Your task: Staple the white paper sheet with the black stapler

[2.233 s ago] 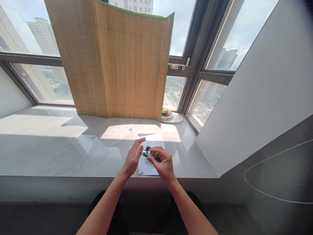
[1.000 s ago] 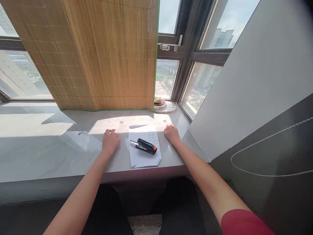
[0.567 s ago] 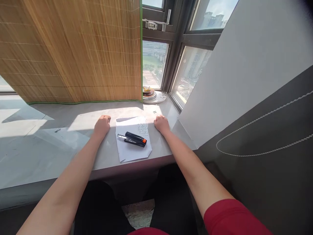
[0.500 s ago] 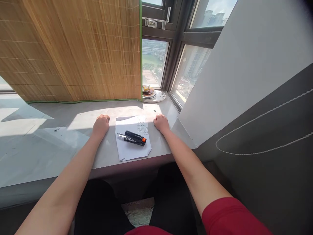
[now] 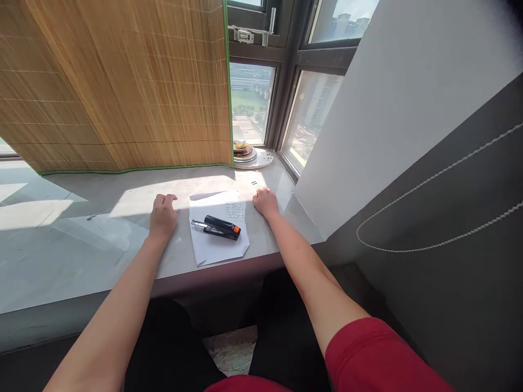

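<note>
A black stapler (image 5: 220, 228) with an orange part lies on a white sheet of paper (image 5: 216, 251), its metal magazine sticking out to the left. A patch of small thin marks or pieces (image 5: 235, 211) covers the paper's upper right; I cannot tell which. My left hand (image 5: 163, 214) rests on the sill left of the paper, fingers loosely parted, holding nothing visible. To the paper's right, my right hand (image 5: 266, 202) lies closed in a loose fist, apart from it. Two short dark strips (image 5: 254, 183) lie just beyond that hand.
The pale windowsill (image 5: 122, 239) runs along the front. Behind it hangs a bamboo blind (image 5: 134, 87). Stacked plates (image 5: 249, 158) stand in the window corner. A small dark bit (image 5: 91, 218) lies to the left. At right, a beaded cord (image 5: 392, 250) hangs by the wall.
My left hand has loosened from a closed curl, its fingers now parting. My right hand stays closed in place. The whole view has shifted slightly; stapler and paper lie as before.
</note>
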A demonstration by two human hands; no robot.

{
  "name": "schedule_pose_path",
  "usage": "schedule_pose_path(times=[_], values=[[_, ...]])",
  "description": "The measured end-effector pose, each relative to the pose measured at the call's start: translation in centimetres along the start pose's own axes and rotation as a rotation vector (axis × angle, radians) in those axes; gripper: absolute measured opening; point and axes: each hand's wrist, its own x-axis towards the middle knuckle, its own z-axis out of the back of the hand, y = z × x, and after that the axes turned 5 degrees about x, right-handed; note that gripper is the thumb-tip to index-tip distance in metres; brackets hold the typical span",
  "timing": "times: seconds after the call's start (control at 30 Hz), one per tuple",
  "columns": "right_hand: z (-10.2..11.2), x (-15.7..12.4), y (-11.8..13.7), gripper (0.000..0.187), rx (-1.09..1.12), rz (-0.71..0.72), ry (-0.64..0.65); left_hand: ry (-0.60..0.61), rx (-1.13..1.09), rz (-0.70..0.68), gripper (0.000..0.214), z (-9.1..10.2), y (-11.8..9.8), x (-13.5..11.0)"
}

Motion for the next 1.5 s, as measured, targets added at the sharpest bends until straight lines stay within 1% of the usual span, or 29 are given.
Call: schedule_pose_path(times=[0.1, 0.17, 0.23, 0.3, 0.33, 0.37, 0.4, 0.47, 0.5, 0.53, 0.57, 0.6, 0.63, 0.73, 0.83, 0.93, 1.07, 1.4, 1.5], values=[[-0.1, 0.0, 0.0, 0.034, 0.009, -0.004, -0.004, -0.142, -0.116, 0.042, 0.039, 1.0, -0.7, -0.5], [-0.1, 0.0, 0.1, 0.034, 0.014, -0.005, -0.005, -0.244, -0.195, 0.071, 0.037, 2.3, -2.0, -1.3], [-0.2, 0.1, 0.0, 0.034, 0.018, -0.004, -0.002, -0.348, -0.280, 0.094, 0.031, 4.2, -4.7, -2.7], [-0.2, 0.2, -0.1, 0.035, 0.021, -0.003, 0.000, -0.404, -0.422, 0.063, 0.027, 6.7, -8.8, -5.0], [-0.2, 0.2, -0.1, 0.035, 0.022, -0.003, 0.000, -0.385, -0.530, 0.031, 0.027, 7.9, -11.3, -6.4], [-0.2, 0.3, -0.2, 0.035, 0.022, -0.003, 0.001, -0.301, -0.645, -0.022, 0.028, 9.1, -13.9, -8.0], [-0.2, 0.3, -0.2, 0.035, 0.021, -0.002, 0.000, -0.175, -0.739, -0.107, 0.028, 10.1, -16.5, -9.5], [-0.3, 0.3, -0.2, 0.035, 0.020, 0.000, -0.003, 0.124, -0.849, -0.323, 0.030, 11.5, -21.1, -12.6], [-0.3, 0.3, -0.3, 0.035, 0.019, 0.001, -0.006, 0.287, -0.873, -0.460, 0.036, 11.7, -22.8, -14.0], [-0.3, 0.3, -0.3, 0.034, 0.019, 0.003, -0.009, 0.398, -0.879, -0.572, 0.045, 11.7, -24.1, -15.2], [-0.3, 0.3, -0.3, 0.034, 0.019, 0.003, -0.013, 0.456, -0.882, -0.623, 0.053, 11.4, -25.0, -16.3], [-0.4, 0.2, -0.3, 0.034, 0.019, 0.004, -0.016, 0.481, -0.880, -0.646, 0.059, 10.8, -25.4, -17.2], [-0.4, 0.2, -0.3, 0.034, 0.020, 0.004, -0.018, 0.474, -0.877, -0.652, 0.061, 10.2, -25.6, -18.0], [-0.4, 0.3, -0.3, 0.033, 0.024, 0.005, -0.023, 0.402, -0.919, -0.623, 0.059, 8.3, -25.4, -19.8], [-0.5, 0.3, -0.3, 0.033, 0.028, 0.005, -0.027, 0.366, -1.012, -0.591, 0.056, 7.3, -25.4, -21.1], [-0.6, 0.4, -0.4, 0.033, 0.033, 0.008, -0.031, 0.316, -1.069, -0.580, 0.054, 6.8, -25.8, -21.8], [-0.6, 0.4, -0.4, 0.032, 0.038, 0.009, -0.037, 0.253, -1.091, -0.586, 0.053, 6.1, -26.1, -22.2], [-0.4, 0.2, -0.4, 0.031, 0.045, 0.011, -0.042, 0.208, -1.158, -0.511, 0.046, 5.8, -26.7, -23.1], [-0.3, 0.2, -0.4, 0.031, 0.043, 0.009, -0.039, 0.217, -1.165, -0.494, 0.043, 5.6, -26.7, -23.6]])
